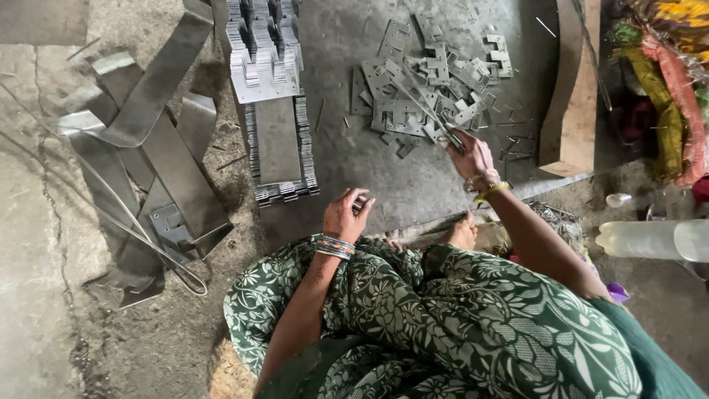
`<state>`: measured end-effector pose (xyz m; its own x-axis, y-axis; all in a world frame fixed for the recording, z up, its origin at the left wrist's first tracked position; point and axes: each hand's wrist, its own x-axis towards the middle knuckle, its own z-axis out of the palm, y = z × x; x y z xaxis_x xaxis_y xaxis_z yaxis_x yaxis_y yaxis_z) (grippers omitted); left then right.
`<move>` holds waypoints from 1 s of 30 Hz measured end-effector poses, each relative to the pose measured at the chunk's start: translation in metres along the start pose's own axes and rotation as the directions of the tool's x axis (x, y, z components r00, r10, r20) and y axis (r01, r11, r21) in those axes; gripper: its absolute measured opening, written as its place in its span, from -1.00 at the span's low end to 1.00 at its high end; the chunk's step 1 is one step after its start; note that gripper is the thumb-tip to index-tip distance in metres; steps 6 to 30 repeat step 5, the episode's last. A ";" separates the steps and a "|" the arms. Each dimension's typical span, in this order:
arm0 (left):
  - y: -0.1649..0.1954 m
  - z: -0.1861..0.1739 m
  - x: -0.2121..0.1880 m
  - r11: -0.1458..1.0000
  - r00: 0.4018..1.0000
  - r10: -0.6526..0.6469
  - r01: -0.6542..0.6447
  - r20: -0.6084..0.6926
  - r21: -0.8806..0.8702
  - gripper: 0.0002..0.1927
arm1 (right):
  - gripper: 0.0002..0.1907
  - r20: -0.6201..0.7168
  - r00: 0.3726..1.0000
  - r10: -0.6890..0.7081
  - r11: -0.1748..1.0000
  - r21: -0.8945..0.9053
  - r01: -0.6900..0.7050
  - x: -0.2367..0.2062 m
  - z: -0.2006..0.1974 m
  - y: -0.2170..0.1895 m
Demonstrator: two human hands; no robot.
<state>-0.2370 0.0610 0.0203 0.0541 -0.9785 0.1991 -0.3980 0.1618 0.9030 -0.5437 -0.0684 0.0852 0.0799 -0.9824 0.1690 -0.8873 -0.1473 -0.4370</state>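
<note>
My right hand [473, 157] is closed on a thin metal rod [422, 100] whose far end reaches into a loose pile of small flat notched metal plates [432, 85] on the dark floor sheet [369, 162]. My left hand [345, 215], with bangles at the wrist, rests above my knee and curls around a small metal piece [360, 202]. A green floral garment [443, 318] covers my lap, and a bare foot [463, 233] shows beside it.
Neat rows of stacked plates [264, 52] lie at top centre, with more stacks [281, 148] below them. Long bent metal strips [148, 148] and wire sprawl at left. A wooden plank [570, 96], colourful cloth [668, 89] and a plastic bottle [653, 239] sit at right.
</note>
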 end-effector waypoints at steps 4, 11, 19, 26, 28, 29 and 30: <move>-0.001 0.000 0.003 0.999 0.999 0.006 -0.007 -0.034 -0.036 -0.76 | -0.50 0.170 0.942 0.290 0.936 -0.257 -0.242 -0.020 -0.024 0.005; -0.001 0.000 0.001 0.998 0.999 0.010 -0.012 -0.040 -0.055 -0.76 | -0.50 0.176 0.940 0.292 0.936 -0.257 -0.242 -0.038 -0.044 0.005; -0.001 0.000 0.001 0.998 0.999 0.010 -0.012 -0.040 -0.055 -0.76 | -0.50 0.176 0.940 0.292 0.936 -0.257 -0.242 -0.038 -0.044 0.005; -0.001 0.000 0.001 0.998 0.999 0.010 -0.012 -0.040 -0.055 -0.76 | -0.50 0.176 0.940 0.292 0.936 -0.257 -0.242 -0.038 -0.044 0.005; -0.001 0.000 0.001 0.998 0.999 0.010 -0.012 -0.040 -0.055 -0.76 | -0.50 0.176 0.940 0.292 0.936 -0.257 -0.242 -0.038 -0.044 0.005; -0.001 0.000 0.001 0.998 0.999 0.010 -0.012 -0.040 -0.055 -0.76 | -0.50 0.176 0.940 0.292 0.936 -0.257 -0.242 -0.038 -0.044 0.005; -0.001 0.000 0.001 0.998 0.999 0.010 -0.012 -0.040 -0.055 -0.76 | -0.50 0.176 0.940 0.292 0.936 -0.257 -0.242 -0.038 -0.044 0.005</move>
